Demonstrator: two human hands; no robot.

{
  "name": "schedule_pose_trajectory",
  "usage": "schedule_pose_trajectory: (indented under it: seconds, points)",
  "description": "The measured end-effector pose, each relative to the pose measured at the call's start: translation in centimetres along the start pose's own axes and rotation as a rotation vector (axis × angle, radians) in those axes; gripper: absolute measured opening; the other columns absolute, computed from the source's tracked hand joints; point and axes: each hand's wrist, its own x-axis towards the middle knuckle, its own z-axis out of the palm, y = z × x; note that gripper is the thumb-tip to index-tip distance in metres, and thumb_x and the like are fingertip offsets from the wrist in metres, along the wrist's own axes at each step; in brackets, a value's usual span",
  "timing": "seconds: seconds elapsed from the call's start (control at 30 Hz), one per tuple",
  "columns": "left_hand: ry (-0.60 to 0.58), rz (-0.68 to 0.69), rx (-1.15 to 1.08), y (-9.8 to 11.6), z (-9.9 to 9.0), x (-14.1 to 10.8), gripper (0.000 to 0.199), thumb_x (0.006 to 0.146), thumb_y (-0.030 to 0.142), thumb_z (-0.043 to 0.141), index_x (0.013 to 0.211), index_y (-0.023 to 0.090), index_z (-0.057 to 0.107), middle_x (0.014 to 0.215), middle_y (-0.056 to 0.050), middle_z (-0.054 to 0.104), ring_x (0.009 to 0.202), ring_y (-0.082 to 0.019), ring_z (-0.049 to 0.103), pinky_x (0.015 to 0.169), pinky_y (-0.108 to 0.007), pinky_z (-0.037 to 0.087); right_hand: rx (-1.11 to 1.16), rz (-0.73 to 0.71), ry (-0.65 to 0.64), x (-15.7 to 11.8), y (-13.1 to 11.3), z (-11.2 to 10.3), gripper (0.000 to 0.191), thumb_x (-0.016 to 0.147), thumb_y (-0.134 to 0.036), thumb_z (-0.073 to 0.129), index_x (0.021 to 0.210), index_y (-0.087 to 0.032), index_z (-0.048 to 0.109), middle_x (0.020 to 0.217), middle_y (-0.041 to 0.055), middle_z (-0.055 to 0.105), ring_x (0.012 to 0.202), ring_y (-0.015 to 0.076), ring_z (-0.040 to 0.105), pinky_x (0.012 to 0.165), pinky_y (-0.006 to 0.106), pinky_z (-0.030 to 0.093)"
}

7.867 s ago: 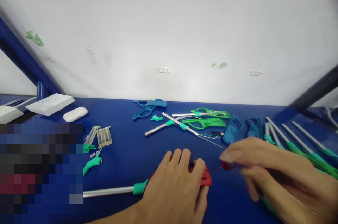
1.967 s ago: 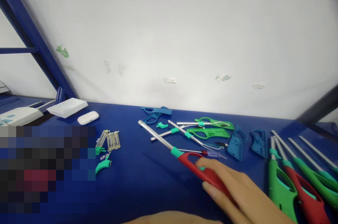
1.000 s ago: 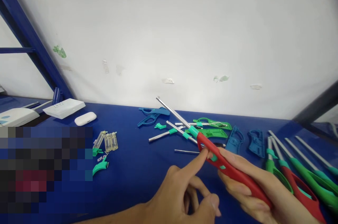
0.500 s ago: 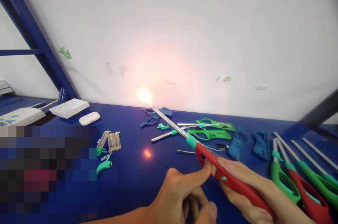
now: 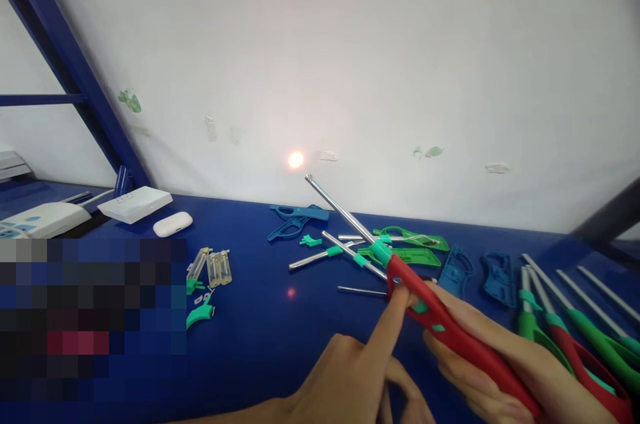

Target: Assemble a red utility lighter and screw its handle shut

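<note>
A red gas lighter [image 5: 465, 337] with a long metal tube and green collar lies in my right hand [image 5: 510, 351], whose fingers are wrapped around its handle. The tube slants up and left toward the wall. Just left of its tip hangs a small bright glow [image 5: 296, 159]. My left hand [image 5: 350, 371] reaches in from below, its index finger stretched to the trigger opening, touching near the green trigger [image 5: 419, 306]. The other left fingers are loosely bent. Behind the lighter lie metal tubes with green collars and a green handle shell [image 5: 415, 257].
Blue handle shells [image 5: 455, 271] lie right of centre, others [image 5: 300, 213] near the wall. Several assembled lighters [image 5: 590, 351] rest at the right. Clear fuel tanks [image 5: 219, 269] and green triggers [image 5: 201, 312] sit left, near a white case [image 5: 173, 224] and white box [image 5: 135, 204]. Lower left is pixelated.
The large flame at the lighter's tip has shrunk to a small glow apart from it. The lighter has shifted right, its tip higher. My left index finger has straightened.
</note>
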Motion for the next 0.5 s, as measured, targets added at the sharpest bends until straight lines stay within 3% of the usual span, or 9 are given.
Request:
schedule_pose_trajectory:
  seconds: [0.07, 0.13, 0.2, 0.3, 0.43, 0.5]
  points:
    - [0.101, 0.037, 0.058, 0.0, 0.0, 0.2, 0.103, 0.079, 0.009, 0.058, 0.173, 0.020, 0.016, 0.091, -0.006, 0.085, 0.035, -0.006, 0.046, 0.037, -0.012, 0.034, -0.022, -0.024, -0.007, 0.0, 0.0, 0.0, 0.038, 0.090, -0.063, 0.076, 0.091, -0.026, 0.072, 0.060, -0.0058, 0.045, 0.045, 0.0059, 0.031, 0.045, 0.016, 0.037]
    - [0.187, 0.067, 0.100, 0.1, 0.1, 0.1, 0.098, 0.082, 0.007, 0.056, 0.172, 0.021, 0.020, 0.092, -0.005, 0.085, 0.034, -0.005, 0.042, 0.036, -0.013, 0.030, 0.000, -0.048, -0.047, 0.3, 0.2, 0.0, 0.043, 0.088, -0.065, 0.078, 0.102, -0.024, 0.075, 0.060, -0.0069, 0.046, 0.046, 0.0038, 0.026, 0.044, 0.015, 0.028]
    - [0.226, 0.039, 0.115, 0.4, 0.1, -0.1, 0.091, 0.088, 0.010, 0.054, 0.172, 0.024, 0.021, 0.096, -0.004, 0.085, 0.037, -0.006, 0.047, 0.038, -0.015, 0.035, -0.009, -0.097, -0.074, 0.8, 0.0, 0.2, 0.051, 0.091, -0.063, 0.075, 0.126, -0.026, 0.071, 0.063, -0.0078, 0.048, 0.047, 0.0037, 0.020, 0.044, 0.016, 0.018]
    - [0.251, -0.071, 0.127, 0.8, -0.1, -0.4, 0.075, 0.101, 0.017, 0.048, 0.170, 0.034, 0.023, 0.106, -0.002, 0.081, 0.044, -0.007, 0.055, 0.046, -0.018, 0.045, -0.159, -0.283, -0.074, 1.4, -1.0, 0.3, 0.050, 0.102, -0.053, 0.060, 0.143, -0.024, 0.060, 0.073, -0.0034, 0.057, 0.049, 0.0061, 0.026, 0.045, 0.019, 0.017]
    - [0.221, -0.100, 0.140, 0.6, -0.3, -0.6, 0.048, 0.108, 0.026, 0.043, 0.155, 0.034, 0.045, 0.089, 0.003, 0.073, 0.043, -0.007, 0.049, 0.047, -0.019, 0.041, -0.225, -0.488, 0.110, 0.1, -2.6, -0.6, 0.055, 0.099, -0.049, 0.067, 0.151, -0.032, 0.056, 0.090, -0.0005, 0.067, 0.058, 0.0099, 0.043, 0.049, 0.020, 0.029]
    - [0.207, -0.085, 0.153, 0.4, -0.1, -0.6, 0.037, 0.109, 0.027, 0.040, 0.142, 0.030, 0.055, 0.083, 0.003, 0.068, 0.043, -0.007, 0.047, 0.047, -0.019, 0.039, -0.282, -0.544, 0.235, -1.6, -2.8, -2.0, 0.058, 0.097, -0.048, 0.072, 0.153, -0.040, 0.056, 0.115, 0.0016, 0.072, 0.081, 0.0153, 0.061, 0.064, 0.023, 0.046]
